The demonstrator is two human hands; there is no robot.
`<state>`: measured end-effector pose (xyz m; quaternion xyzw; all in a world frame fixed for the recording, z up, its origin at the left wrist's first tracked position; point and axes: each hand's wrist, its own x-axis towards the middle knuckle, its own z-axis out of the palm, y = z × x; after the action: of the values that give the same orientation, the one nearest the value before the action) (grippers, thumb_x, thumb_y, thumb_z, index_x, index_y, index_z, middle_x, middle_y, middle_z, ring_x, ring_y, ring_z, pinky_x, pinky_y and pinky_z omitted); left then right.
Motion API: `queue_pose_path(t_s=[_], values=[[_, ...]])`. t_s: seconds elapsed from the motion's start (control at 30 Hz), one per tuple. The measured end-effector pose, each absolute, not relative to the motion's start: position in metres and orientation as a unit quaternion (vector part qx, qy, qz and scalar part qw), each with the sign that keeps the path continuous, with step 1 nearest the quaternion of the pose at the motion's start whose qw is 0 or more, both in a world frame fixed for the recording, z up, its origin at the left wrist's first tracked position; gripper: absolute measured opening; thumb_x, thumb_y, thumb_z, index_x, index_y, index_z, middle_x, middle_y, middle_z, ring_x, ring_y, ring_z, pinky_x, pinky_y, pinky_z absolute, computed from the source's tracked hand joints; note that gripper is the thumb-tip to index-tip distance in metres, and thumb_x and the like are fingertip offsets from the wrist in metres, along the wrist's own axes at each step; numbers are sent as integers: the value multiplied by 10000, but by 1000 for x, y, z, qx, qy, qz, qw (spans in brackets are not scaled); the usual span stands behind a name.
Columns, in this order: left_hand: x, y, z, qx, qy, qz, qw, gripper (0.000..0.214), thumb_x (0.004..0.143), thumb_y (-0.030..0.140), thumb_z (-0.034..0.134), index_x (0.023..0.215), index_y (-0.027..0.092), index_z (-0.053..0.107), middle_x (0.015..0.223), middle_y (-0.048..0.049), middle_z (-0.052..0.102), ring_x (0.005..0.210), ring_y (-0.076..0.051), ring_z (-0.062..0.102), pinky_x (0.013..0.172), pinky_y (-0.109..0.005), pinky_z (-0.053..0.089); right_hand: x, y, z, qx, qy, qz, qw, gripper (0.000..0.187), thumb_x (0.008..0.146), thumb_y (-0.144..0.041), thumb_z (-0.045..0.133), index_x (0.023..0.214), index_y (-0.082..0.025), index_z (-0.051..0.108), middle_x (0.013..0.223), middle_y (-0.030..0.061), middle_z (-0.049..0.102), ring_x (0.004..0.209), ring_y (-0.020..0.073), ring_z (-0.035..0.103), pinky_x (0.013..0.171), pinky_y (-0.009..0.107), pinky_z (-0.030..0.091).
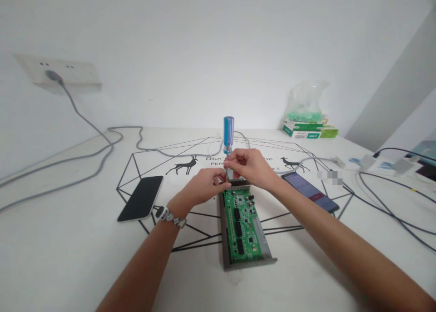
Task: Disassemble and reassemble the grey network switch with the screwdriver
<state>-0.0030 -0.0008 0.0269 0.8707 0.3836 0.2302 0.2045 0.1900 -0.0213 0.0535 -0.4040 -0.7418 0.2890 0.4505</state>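
Observation:
A screwdriver (228,130) with a blue, clear-ridged handle stands upright at the far end of a metal casing (225,239). Inside the casing lies a green circuit board (243,228) with black chips. My right hand (250,166) pinches the screwdriver's shaft just below the handle. Close to the shaft's lower end, my left hand (204,185) has thumb and fingers drawn together at the casing's far edge. What sits between those left fingertips is too small to make out. The screwdriver's tip is hidden by the fingers.
A dark-screened phone (141,198) lies at left, and a second phone (309,192) at right. Grey cable (102,162) runs from a wall socket (64,71). A power strip (371,163) with cords is far right; boxes (301,129) under a plastic bag stand against the wall.

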Motion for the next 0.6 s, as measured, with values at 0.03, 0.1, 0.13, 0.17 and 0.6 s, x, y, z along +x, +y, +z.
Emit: queue_pose_path(t_s=[0.03,0.1,0.13,0.17,0.6], values=[[-2,-1,28,865,378,248,219,218,847,388,647,849,174,691,770,-15,691,722,-168,620,674,-273,444,190,-21,53,-403,-738,292,455,227,856,-382,660,802,-164,628,654,6,646,543,133,635,514,238,475],[0,-1,29,848,374,284,247,264,841,424,664,858,162,686,803,-23,700,740,-163,626,686,-268,461,189,-21,53,-400,-731,304,463,237,842,-381,671,767,-168,599,653,1,638,527,123,617,497,231,462],[1,0,28,839,376,297,256,279,834,434,676,852,156,683,810,-27,701,737,-160,624,677,-263,465,189,-21,52,-400,-727,306,467,237,835,-376,676,755,-170,589,650,-1,635,519,119,609,491,229,457],[2,0,28,832,380,307,262,285,828,436,685,841,152,679,809,-29,700,727,-156,621,663,-258,465,188,-20,52,-402,-724,305,470,236,828,-369,682,748,-171,583,645,-4,629,516,117,603,488,228,454],[1,-6,31,805,378,275,364,304,876,415,604,907,135,718,813,-51,713,476,-83,523,399,-193,399,191,-23,60,-361,-713,427,422,225,876,-344,638,1003,-162,673,822,43,716,599,125,653,525,244,539]])
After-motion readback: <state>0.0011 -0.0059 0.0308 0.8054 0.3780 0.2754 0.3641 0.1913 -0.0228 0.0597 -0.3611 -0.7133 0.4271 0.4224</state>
